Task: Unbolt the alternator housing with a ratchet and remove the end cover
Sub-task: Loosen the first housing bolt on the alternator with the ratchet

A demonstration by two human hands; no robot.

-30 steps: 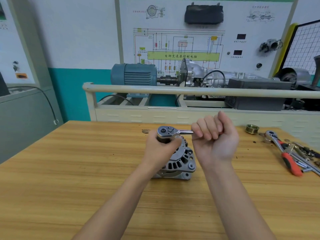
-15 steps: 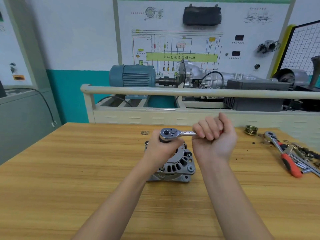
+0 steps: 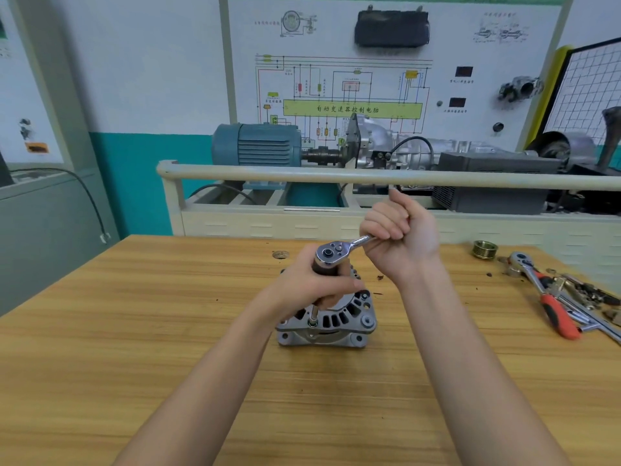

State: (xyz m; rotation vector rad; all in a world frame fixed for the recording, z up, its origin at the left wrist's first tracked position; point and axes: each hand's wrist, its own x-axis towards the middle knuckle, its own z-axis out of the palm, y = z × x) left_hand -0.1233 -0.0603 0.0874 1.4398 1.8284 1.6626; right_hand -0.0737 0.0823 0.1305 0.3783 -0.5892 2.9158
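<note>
A grey alternator stands on the wooden bench, its slotted end cover facing up. A chrome ratchet sits above it on an extension bar whose socket meets a bolt at the housing's left rim. My left hand grips the extension just under the ratchet head and hides most of it. My right hand grips the ratchet handle, which points right and away from me; the handle's end is hidden in my fist.
A second ratchet with a red handle lies at the right edge among loose sockets and small parts. A brass pulley sits behind it. A washer lies left of the alternator. A railed trainer stand borders the bench's far side.
My right hand has swung the ratchet handle away from me, so it now angles up to the right. My left hand stays on the extension. The alternator has not moved.
</note>
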